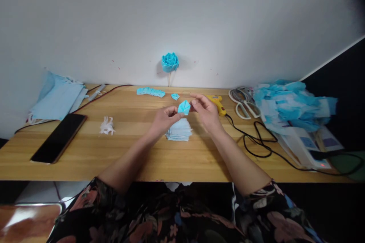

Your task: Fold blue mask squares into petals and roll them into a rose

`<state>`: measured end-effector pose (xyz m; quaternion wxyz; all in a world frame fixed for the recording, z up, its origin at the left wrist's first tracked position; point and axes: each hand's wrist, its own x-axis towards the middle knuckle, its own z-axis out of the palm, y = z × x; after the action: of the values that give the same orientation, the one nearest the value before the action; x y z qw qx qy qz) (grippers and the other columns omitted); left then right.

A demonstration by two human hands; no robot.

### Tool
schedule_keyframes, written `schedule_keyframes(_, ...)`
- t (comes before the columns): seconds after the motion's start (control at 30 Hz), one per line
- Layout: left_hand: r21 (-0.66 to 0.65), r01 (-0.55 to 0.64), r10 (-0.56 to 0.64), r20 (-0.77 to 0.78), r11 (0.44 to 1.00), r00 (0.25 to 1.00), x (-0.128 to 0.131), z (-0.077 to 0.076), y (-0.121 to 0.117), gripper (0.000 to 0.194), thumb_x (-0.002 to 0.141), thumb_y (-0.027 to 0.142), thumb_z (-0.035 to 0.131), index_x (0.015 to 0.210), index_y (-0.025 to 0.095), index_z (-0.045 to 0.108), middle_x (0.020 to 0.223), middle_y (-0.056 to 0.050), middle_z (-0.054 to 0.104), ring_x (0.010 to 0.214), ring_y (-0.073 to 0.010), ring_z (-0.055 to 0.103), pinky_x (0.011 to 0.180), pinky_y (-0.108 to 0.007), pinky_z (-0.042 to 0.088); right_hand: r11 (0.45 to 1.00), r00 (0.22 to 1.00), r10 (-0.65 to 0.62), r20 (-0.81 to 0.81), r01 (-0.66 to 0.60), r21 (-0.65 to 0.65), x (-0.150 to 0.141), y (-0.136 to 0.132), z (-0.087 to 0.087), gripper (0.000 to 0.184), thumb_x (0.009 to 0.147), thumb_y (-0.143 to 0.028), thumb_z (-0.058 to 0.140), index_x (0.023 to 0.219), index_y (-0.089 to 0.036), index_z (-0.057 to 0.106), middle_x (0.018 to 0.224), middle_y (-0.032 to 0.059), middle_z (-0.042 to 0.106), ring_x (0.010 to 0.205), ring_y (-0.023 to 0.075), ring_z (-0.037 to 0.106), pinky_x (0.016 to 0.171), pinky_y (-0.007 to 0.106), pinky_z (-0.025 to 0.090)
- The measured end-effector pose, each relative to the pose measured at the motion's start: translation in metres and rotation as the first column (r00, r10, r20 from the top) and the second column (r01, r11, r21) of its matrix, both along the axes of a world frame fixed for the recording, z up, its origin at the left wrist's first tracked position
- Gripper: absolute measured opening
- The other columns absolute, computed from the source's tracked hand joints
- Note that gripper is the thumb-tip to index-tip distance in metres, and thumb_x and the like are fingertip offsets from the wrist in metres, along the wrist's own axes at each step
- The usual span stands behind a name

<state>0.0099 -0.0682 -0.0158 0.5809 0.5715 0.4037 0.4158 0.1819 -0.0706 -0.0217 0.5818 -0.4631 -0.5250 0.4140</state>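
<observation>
left hand (163, 120) partly hidden behind folded blue piece (184, 106), floral clothing (171, 220) cut off below

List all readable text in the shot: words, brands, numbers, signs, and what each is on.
Nothing legible, so no quotes.
Yellow glue gun: small dark markings, too blurred to read.
White box with red light: blue patch on it, any print too small to read.
Phone: dark screen, no text visible.
Folded blue piece in the left hand: no lettering visible.

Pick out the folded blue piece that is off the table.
The folded piece in the left hand; the lone piece and overlapping row rest on the table.
</observation>
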Motion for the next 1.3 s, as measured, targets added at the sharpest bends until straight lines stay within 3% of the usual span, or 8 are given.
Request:
schedule_keyframes(0.13,0.005,-0.022,0.021,0.061,1.000,0.998,-0.003,0.002,0.001,0.036,0.069,0.045,0.077,0.063,0.017,0.056,0.051,0.006,0.046,0.048,-0.0064,0.037,0.051,-0.023,0.028,0.983,0.983,0.180,-0.035,-0.181,-0.024,-0.002,-0.003,0.002,0.049,0.087,-0.061,0.060,0.122,-0.028,0.068,0.111,0.0069,0.071,0.104,0.0224,0.064,0.063,0.028,0.053)
schedule_keyframes(0.23,0.000,-0.084,0.083,0.141,0.996,0.986,-0.008,0.001,0.007,0.033,0.072,0.045,0.076,0.066,0.018,0.057,0.048,0.006,0.047,0.044,-0.0063,0.036,0.048,-0.023,0.028,0.939,0.939,0.339,0.059,-0.334,-0.082,-0.006,-0.006,0.001,0.051,0.086,-0.065,0.059,0.115,-0.025,0.072,0.098,0.0065,0.073,0.087,0.0202,0.066,0.061,0.029,0.052)
schedule_keyframes(0.37,-0.038,-0.208,0.210,0.259,0.977,0.943,-0.013,-0.002,0.015,0.037,0.074,0.040,0.076,0.061,0.019,0.049,0.048,0.006,0.046,0.045,-0.0061,0.037,0.049,-0.023,0.030,0.995,0.984,0.097,0.150,-0.093,-0.032,0.005,-0.001,0.004,0.033,0.081,-0.053,0.071,0.091,-0.021,0.076,0.065,-0.0013,0.061,0.061,0.0120,0.053,0.060,0.027,0.044)
schedule_keyframes(0.53,-0.086,-0.217,0.232,0.274,0.972,0.933,-0.012,-0.004,0.016,0.041,0.074,0.040,0.077,0.060,0.019,0.045,0.049,0.005,0.046,0.048,-0.0064,0.038,0.051,-0.023,0.032,0.955,0.957,-0.254,-0.143,0.271,0.119,0.037,0.016,0.012,0.027,0.083,-0.050,0.070,0.092,-0.024,0.070,0.065,-0.0034,0.051,0.057,0.0108,0.044,0.057,0.027,0.041)
schedule_keyframes(0.7,-0.055,-0.149,0.156,0.161,0.987,0.975,-0.007,-0.003,0.009,0.039,0.071,0.047,0.077,0.062,0.019,0.051,0.050,0.005,0.046,0.049,-0.0072,0.036,0.052,-0.024,0.030,0.966,0.951,-0.218,-0.219,0.242,0.089,0.032,0.014,0.009,0.026,0.083,-0.048,0.072,0.097,-0.026,0.070,0.066,-0.0041,0.053,0.060,0.0104,0.047,0.063,0.027,0.045)
schedule_keyframes(1.03,0.099,-0.094,0.094,0.002,0.991,0.996,-0.001,-0.004,0.004,0.036,0.068,0.046,0.077,0.064,0.015,0.060,0.056,0.005,0.044,0.053,-0.0062,0.034,0.051,-0.022,0.023,0.986,0.954,0.089,0.287,-0.126,0.112,0.008,-0.001,0.006,0.025,0.083,-0.038,0.070,0.104,-0.023,0.072,0.089,0.0007,0.069,0.084,0.0165,0.062,0.081,0.032,0.049)
schedule_keyframes(1.17,0.166,-0.140,0.146,-0.022,0.976,0.989,-0.001,-0.008,0.004,0.021,0.074,0.033,0.071,0.080,0.013,0.072,0.056,0.006,0.042,0.053,-0.0062,0.034,0.052,-0.021,0.025,0.947,0.876,-0.036,0.481,-0.124,0.297,0.008,-0.002,0.007,0.004,0.081,-0.020,0.068,0.084,-0.022,0.069,0.081,-0.0004,0.068,0.079,0.0169,0.061,0.077,0.032,0.047)
schedule_keyframes(1.3,0.156,-0.155,0.156,0.005,0.975,0.988,-0.002,-0.005,0.005,0.043,0.075,0.023,0.067,0.116,0.012,0.071,0.057,0.008,0.045,0.053,-0.0066,0.037,0.053,-0.021,0.029,0.835,0.840,-0.181,0.511,-0.143,0.531,0.007,-0.005,0.011,0.012,0.083,-0.012,0.065,0.083,-0.024,0.067,0.083,0.0003,0.070,0.082,0.0187,0.062,0.078,0.035,0.047)
